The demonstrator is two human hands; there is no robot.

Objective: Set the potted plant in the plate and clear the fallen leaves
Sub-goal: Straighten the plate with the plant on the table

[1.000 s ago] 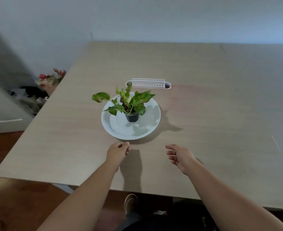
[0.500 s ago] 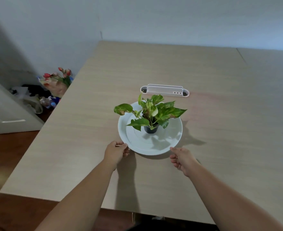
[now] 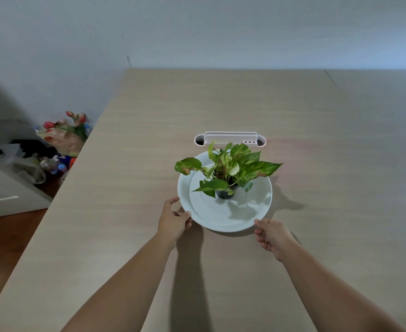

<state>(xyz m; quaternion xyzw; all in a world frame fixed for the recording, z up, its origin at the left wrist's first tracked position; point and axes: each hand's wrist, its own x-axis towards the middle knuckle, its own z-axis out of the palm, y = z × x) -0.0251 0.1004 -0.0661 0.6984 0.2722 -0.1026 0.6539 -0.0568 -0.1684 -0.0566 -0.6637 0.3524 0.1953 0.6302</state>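
A small pothos in a black pot [image 3: 226, 194] stands upright near the middle of a white plate [image 3: 221, 222] on the pale wooden table [image 3: 125, 212]. My left hand [image 3: 173, 220] is at the plate's front-left rim, thumb and fingers closed on its edge. My right hand [image 3: 272, 236] is at the front-right rim with its fingers curled, and the fingertips touch the edge. Whether it grips the plate I cannot tell. No loose leaves show on the table.
A white desk organiser [image 3: 230, 138] stands just behind the plate. The table's left edge runs diagonally; beyond it on the floor lie a bouquet of tulips [image 3: 65, 133], bags and a white cabinet [image 3: 3, 195]. A grey wall backs the table.
Both hands moved forward from the bare table in front of the plate up to its rim, and the left hand closed on the edge. The view also came closer.
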